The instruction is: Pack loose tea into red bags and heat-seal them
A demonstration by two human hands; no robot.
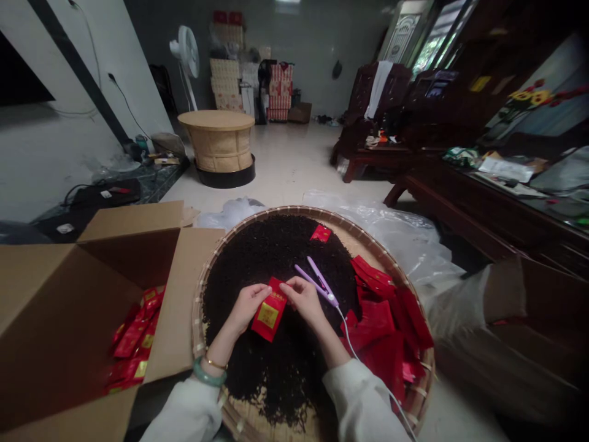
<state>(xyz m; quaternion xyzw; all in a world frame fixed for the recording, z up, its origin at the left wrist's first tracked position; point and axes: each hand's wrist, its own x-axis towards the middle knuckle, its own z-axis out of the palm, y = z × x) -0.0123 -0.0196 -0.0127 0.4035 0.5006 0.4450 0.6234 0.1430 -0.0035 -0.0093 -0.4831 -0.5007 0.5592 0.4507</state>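
Observation:
Both hands hold a red packet (270,314) with a gold label over a heap of dark loose tea leaves (257,245). My left hand (249,305) pinches its upper left edge, and my right hand (301,297) pinches the upper right corner. Just beyond my right hand lies a lilac heat-sealing clamp (326,293), its two arms apart and a white cord trailing toward me. The leaves lie in a round woven bamboo tray (199,325). Flat red pouches (380,319) pile up along the tray's right side. One small red packet (321,233) rests on the leaves at the far side.
An open cardboard box (172,307) stands left of the tray with several red packets (138,337) inside. Clear plastic sheeting (391,230) lies beyond the tray. At right are another cardboard box (529,331) and a dark wooden table (460,190). A round wicker stand (221,144) is farther off.

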